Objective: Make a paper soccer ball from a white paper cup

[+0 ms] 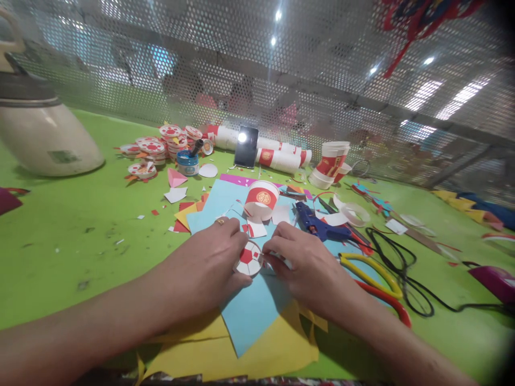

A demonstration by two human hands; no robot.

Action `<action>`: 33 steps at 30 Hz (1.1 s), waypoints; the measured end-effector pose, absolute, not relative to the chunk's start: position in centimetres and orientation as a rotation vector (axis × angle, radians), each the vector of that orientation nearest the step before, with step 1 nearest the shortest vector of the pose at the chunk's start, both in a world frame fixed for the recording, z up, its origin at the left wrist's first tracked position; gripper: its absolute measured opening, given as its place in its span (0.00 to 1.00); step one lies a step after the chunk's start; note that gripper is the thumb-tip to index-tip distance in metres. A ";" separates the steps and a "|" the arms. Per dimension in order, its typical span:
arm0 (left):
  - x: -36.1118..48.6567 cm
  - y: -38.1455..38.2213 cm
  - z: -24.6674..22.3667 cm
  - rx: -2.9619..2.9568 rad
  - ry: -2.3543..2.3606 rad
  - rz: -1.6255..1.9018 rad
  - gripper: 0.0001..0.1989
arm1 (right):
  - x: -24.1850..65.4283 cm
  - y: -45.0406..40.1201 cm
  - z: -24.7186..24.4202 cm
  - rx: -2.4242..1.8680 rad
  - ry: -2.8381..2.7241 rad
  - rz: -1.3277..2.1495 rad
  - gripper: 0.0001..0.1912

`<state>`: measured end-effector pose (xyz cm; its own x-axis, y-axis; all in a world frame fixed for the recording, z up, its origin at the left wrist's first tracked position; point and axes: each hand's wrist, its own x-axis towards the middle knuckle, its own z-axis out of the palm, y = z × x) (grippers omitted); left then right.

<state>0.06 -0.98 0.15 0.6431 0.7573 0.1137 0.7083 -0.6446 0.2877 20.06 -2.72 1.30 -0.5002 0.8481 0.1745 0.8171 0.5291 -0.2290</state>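
Note:
My left hand [215, 260] is closed on a round white paper piece [249, 258] with red patches and dark lines, gripping it by its left side and lower edge. At the disc's right edge the fingers of my right hand [295, 254] are pinched together; what is between them is too small to make out. Both hands are over light blue paper [257, 311]. Just beyond them a cut red and white paper cup [261, 201] lies among white paper scraps [281, 214]. A dark blue glue gun [322, 222] rests beyond my right hand.
Scissors [374, 273] with yellow and red handles and a black cord [406, 268] lie to the right. Farther back are finished patterned paper pieces [151, 145], a blue jar [188, 162], a phone [246, 147] and stacked cups [330, 163]. A kettle [44, 128] stands at left.

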 end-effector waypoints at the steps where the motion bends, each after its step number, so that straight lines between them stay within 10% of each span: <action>1: 0.1 -1.0 0.1 2.657 1.193 0.332 0.07 | 19.9 -2.7 1.3 -1.416 -2.501 0.170 0.08; 33: 0.5 -1.2 0.5 2.777 1.165 0.294 0.11 | 19.1 -2.1 0.6 -1.543 -2.077 0.724 0.10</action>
